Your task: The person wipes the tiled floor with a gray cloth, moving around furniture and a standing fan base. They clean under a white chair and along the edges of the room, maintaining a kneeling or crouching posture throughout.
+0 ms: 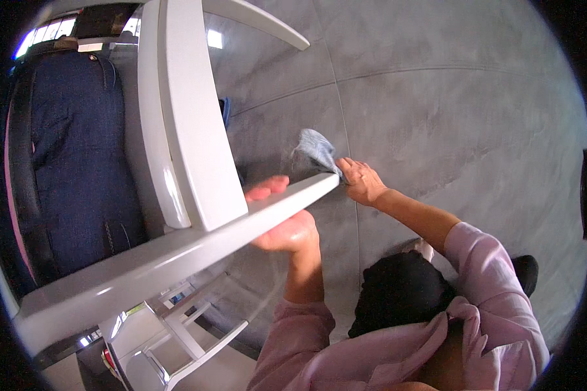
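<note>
A glossy white chair [191, 117], seen from close by, fills the left half of the view, and one long leg of it reaches toward the middle. My left hand [288, 232] is wrapped around this leg from beneath, its fingers showing on the far side beside a broad white rail. At the tip of the leg, my right hand [364, 181] pinches a light blue-grey cloth [317, 146]. The cloth hangs off beyond the fingers and touches or nearly touches the leg's end.
Dark blue fabric [83, 156] lies behind the chair frame at the left. Another white chair [191, 342] stands at the lower left. The grey floor [444, 127] has thin seams. A second curved white leg [264, 22] juts out at the top.
</note>
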The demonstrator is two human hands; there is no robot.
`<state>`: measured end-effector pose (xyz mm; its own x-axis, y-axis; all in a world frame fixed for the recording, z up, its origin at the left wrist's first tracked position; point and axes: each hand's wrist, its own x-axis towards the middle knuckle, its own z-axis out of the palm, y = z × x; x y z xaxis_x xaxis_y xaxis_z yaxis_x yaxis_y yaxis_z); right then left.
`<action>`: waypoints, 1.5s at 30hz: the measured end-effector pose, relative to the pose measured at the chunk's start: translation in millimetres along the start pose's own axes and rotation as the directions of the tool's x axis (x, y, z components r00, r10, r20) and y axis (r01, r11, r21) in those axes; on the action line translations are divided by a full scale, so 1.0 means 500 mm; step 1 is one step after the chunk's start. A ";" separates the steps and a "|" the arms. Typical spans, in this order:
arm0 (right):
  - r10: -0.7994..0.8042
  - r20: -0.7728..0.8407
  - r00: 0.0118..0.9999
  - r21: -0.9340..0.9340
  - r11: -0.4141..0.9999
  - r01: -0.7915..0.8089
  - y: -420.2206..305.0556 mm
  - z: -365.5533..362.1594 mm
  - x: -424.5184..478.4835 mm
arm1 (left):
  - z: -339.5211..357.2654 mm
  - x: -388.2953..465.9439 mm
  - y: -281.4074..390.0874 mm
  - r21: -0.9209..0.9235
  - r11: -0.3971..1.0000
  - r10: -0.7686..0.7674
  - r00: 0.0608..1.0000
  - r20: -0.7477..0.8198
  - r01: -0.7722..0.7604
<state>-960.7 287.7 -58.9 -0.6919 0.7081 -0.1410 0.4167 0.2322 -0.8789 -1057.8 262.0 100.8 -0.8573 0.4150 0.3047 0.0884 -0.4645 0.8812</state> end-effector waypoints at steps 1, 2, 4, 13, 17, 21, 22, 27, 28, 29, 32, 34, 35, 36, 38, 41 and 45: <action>0.008 0.029 1.000 -0.098 0.995 -0.005 0.013 0.008 0.004 | 0.000 0.000 0.005 0.106 0.994 0.035 0.999 0.028 -0.037; 0.021 0.056 0.998 -0.197 0.980 -0.009 0.027 0.016 0.008 | -0.003 0.003 0.003 0.078 0.997 0.026 1.000 0.009 -0.027; -0.033 0.097 0.995 -0.304 0.951 0.061 0.024 0.005 0.019 | -0.010 0.008 0.004 0.082 0.996 0.030 0.999 -0.015 -0.029; 0.125 -0.101 0.987 -0.658 0.736 -0.161 0.108 -0.152 0.101 | -0.003 0.008 0.000 0.153 0.988 0.041 0.995 -0.088 -0.027; -0.130 -0.246 0.960 -0.572 0.820 -0.035 0.117 -0.311 0.078 | -0.010 0.005 -0.005 0.140 0.988 0.060 0.998 0.019 -0.062; -0.355 -0.113 0.928 -0.598 0.770 0.222 0.110 -0.296 -0.078 | 0.000 -0.016 -0.001 0.197 0.980 0.004 0.999 -0.041 0.004; -0.380 -0.049 0.924 -0.574 0.767 0.285 0.131 -0.281 -0.136 | 0.009 -0.033 -0.002 0.242 0.970 -0.016 0.997 -0.078 0.035; -0.114 0.051 0.992 -0.421 0.899 0.125 0.147 -0.241 -0.383 | -0.163 -0.212 -0.119 0.516 0.768 -0.355 0.923 -0.148 0.378; -0.076 0.033 0.997 -0.378 0.922 0.083 0.162 -0.244 -0.410 | -0.178 -0.269 -0.119 0.566 0.709 -0.485 0.874 -0.041 0.420; -0.032 -0.040 0.999 -0.402 0.915 0.013 0.179 -0.253 -0.425 | -0.179 -0.328 -0.126 0.618 0.646 -0.606 0.793 0.057 0.449; -0.005 -0.254 0.967 -0.450 0.886 -0.114 0.251 -0.296 -0.428 | -0.138 -0.428 -0.156 0.742 0.655 -0.539 0.600 0.592 -0.143; -0.041 -0.370 0.928 -0.499 0.851 -0.162 0.301 -0.349 -0.400 | -0.089 -0.452 -0.174 0.660 0.571 -0.496 0.436 0.751 -0.488; -0.038 -0.421 0.906 -0.525 0.825 -0.210 0.317 -0.379 -0.382 | -0.073 -0.462 -0.182 0.656 0.479 -0.563 0.369 0.740 -0.584; -0.030 -0.472 0.881 -0.538 0.802 -0.260 0.335 -0.407 -0.360 | -0.057 -0.465 -0.195 0.633 0.376 -0.632 0.313 0.709 -0.676; -0.026 -0.553 0.833 -0.563 0.749 -0.351 0.361 -0.452 -0.323 | -0.046 -0.458 -0.235 0.620 0.333 -0.582 0.363 0.728 -0.710; -0.015 -0.622 0.783 -0.586 0.671 -0.453 0.396 -0.497 -0.284 | 0.021 -0.382 -0.289 0.675 0.254 -0.557 0.466 0.688 -0.692; -0.009 -0.613 0.790 -0.676 0.523 -0.519 0.420 -0.509 -0.280 | 0.124 -0.171 -0.431 0.749 0.110 -0.404 0.659 0.635 -0.654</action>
<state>-626.2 407.2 -107.7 -0.1887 0.9662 0.1756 0.9756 0.2048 -0.0787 -972.2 375.2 -92.9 -0.2785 0.9576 0.0739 0.9499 0.2633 0.1687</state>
